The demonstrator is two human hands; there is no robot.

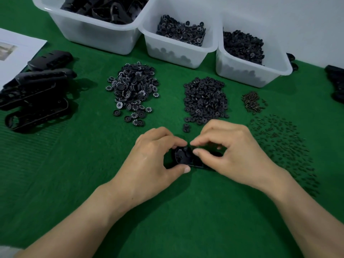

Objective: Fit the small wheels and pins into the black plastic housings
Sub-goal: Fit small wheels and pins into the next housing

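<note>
Head view: the black housing [183, 155] is lying mid-frame on the green mat [74, 164], likely light, rigid and slick, best gripped by its edges; the left hand [149, 164] is clasping its end, the right hand [232, 151] pinching its middle.

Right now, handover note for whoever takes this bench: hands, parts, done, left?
Left hand grips the housing by its left end, low over the green mat.
Right hand pinches at the housing's middle; any part between its fingertips is hidden.
Supplies in heaps beyond: numbered wheels, plain wheels, brown bits, pins. Spare housings lie far left.
Done: one round piece seems seated in the housing.
Left: finish this housing; the state of the stacked ones can't be told.
</note>
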